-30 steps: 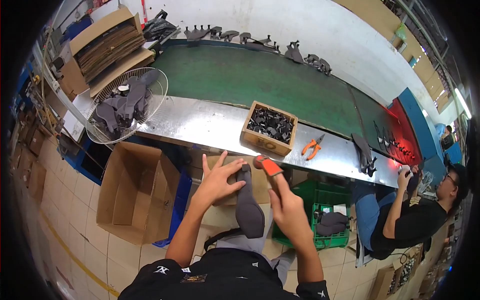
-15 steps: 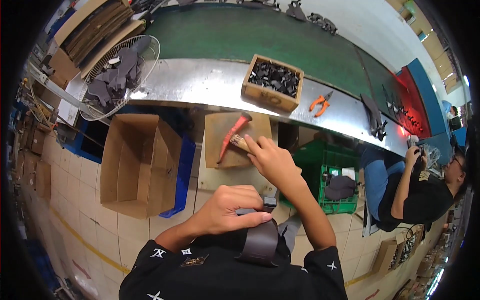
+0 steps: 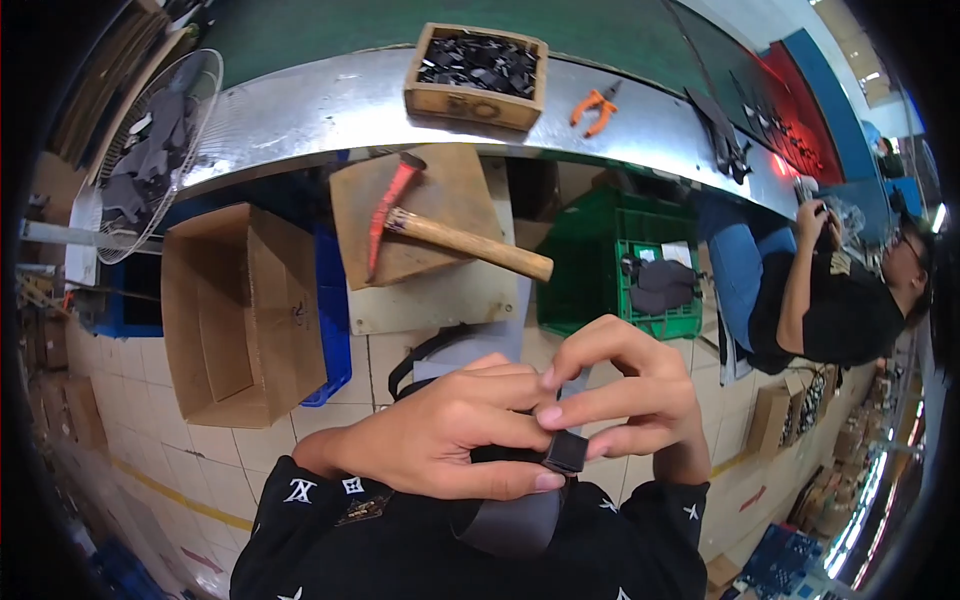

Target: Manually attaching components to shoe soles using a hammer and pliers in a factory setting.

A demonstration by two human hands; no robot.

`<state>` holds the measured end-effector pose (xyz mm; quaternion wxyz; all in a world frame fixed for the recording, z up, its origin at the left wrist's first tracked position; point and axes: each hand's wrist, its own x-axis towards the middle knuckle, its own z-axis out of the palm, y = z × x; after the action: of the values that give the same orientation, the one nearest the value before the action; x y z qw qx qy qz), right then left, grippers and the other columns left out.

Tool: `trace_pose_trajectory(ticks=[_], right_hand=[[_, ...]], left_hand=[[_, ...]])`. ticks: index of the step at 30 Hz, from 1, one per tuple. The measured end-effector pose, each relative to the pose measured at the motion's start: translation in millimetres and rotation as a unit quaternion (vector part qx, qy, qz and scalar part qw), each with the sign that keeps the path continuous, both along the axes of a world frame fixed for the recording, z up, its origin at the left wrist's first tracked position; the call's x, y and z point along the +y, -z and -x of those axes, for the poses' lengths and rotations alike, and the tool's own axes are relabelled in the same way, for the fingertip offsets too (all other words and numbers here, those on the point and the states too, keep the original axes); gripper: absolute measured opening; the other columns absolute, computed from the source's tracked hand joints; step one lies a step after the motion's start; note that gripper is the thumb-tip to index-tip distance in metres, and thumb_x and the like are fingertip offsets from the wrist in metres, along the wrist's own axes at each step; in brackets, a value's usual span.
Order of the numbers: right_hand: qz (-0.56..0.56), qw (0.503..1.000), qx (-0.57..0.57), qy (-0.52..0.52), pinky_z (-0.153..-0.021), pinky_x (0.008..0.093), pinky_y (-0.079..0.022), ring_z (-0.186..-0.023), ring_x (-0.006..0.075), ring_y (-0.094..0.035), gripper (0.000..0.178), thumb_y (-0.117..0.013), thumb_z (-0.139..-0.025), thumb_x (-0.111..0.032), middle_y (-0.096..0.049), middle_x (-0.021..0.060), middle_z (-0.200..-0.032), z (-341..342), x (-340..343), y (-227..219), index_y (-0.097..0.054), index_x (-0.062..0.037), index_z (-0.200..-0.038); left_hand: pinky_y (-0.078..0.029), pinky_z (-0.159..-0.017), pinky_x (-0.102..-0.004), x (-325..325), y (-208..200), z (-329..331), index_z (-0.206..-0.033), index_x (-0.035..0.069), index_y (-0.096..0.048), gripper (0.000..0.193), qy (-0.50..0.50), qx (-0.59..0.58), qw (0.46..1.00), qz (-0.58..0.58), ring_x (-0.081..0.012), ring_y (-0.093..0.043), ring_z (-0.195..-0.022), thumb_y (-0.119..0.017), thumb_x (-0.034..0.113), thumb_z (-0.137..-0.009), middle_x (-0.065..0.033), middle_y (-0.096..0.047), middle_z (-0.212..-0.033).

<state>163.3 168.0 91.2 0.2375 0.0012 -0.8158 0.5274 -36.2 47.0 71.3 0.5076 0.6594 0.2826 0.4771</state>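
Note:
In front of my chest, my left hand (image 3: pixel 455 430) grips a dark grey, smooth, curved piece (image 3: pixel 515 520) that hangs below it. A small black rectangular clip (image 3: pixel 567 452) shows at the piece's upper end, by my left fingers. My right hand (image 3: pixel 640 395) has its fingers bent around that clip, with fingertips touching it. My own fingers hide part of both. Beyond my hands a hammer (image 3: pixel 470 243) with a red head and wooden handle lies on a square wooden block (image 3: pixel 350 225), its handle reaching past the block's right edge.
On the metal bench ledge (image 3: pixel 300 110) stand a wooden box (image 3: pixel 470 105) of small black parts and orange-handled pliers (image 3: pixel 598 108). A wire basket (image 3: pixel 215 100) of grey pieces, a cardboard box (image 3: pixel 215 310) and a green crate (image 3: pixel 590 265) surround me. A co-worker (image 3: pixel 850 310) sits at right.
My right hand has let go of the hammer, now lying on the block, and come back to the clip beside my left hand. The view has shifted.

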Motion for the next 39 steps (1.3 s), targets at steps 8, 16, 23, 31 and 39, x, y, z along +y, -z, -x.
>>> trace_pose_trajectory(ticks=[8, 16, 23, 31, 39], right_hand=[[-0.109, 0.98, -0.068, -0.149, -0.058, 0.0344, -0.044, -0.069, 0.024, -0.052, 0.026, -0.075, -0.082, -0.02, -0.048, 0.0078, -0.079, -13, 7, -43, -0.062, -0.0001, -0.092], [-0.277, 0.943, -0.092, -0.161, -0.054, 0.0294, -0.04, -0.064, 0.0186, -0.047, 0.025, -0.071, -0.086, -0.022, -0.042, 0.0038, -0.072, -27, -12, -68, -0.059, -0.0002, -0.082], [-0.252, 0.951, -0.106, -0.14, -0.053, 0.0299, -0.041, -0.063, 0.0185, -0.05, 0.027, -0.072, -0.086, -0.023, -0.047, 0.0049, -0.074, -35, -19, -68, -0.06, 0.0006, -0.082], [-0.34, 0.925, -0.164, -0.036, -0.069, 0.0348, -0.05, -0.079, 0.0257, -0.061, 0.043, -0.077, -0.08, -0.036, -0.06, 0.01, -0.09, -26, 18, -58, -0.063, 0.0001, -0.099], [-0.194, 0.914, -0.256, 0.248, -0.071, 0.0405, -0.052, -0.078, 0.0333, -0.065, 0.01, -0.07, -0.087, -0.01, -0.067, 0.0153, -0.084, -97, 35, 94, -0.067, -0.0003, -0.088]], left_hand=[[-0.047, -0.077, -0.0386, 18, 11, -25, -0.114, -0.003, -0.064, 0.028, 0.254, -0.116, 0.957, 0.08, -0.0328, -0.063, -0.089, -0.06, 0.021, -0.1, -0.0167, -0.065, -0.095], [-0.05, -0.076, -0.0383, 28, 8, -35, -0.109, -0.006, -0.068, 0.023, 0.371, -0.145, 0.908, 0.13, -0.0353, -0.066, -0.091, -0.067, 0.012, -0.095, -0.0205, -0.069, -0.098], [-0.05, -0.078, -0.0402, 30, 2, -33, -0.112, -0.007, -0.066, 0.026, 0.401, -0.059, 0.908, 0.108, -0.0353, -0.065, -0.093, -0.064, 0.014, -0.097, -0.021, -0.069, -0.099], [-0.049, -0.071, -0.0352, 25, -9, -7, -0.104, -0.001, -0.071, 0.021, 0.129, 0.051, 0.978, 0.154, -0.0286, -0.066, -0.081, -0.07, 0.016, -0.092, -0.0141, -0.068, -0.089], [-0.05, -0.067, -0.0265, 36, 14, 95, -0.105, -0.003, -0.068, 0.032, -0.52, 0.103, 0.845, 0.069, -0.0099, -0.059, -0.073, -0.071, 0.026, -0.091, -0.0061, -0.067, -0.08]])
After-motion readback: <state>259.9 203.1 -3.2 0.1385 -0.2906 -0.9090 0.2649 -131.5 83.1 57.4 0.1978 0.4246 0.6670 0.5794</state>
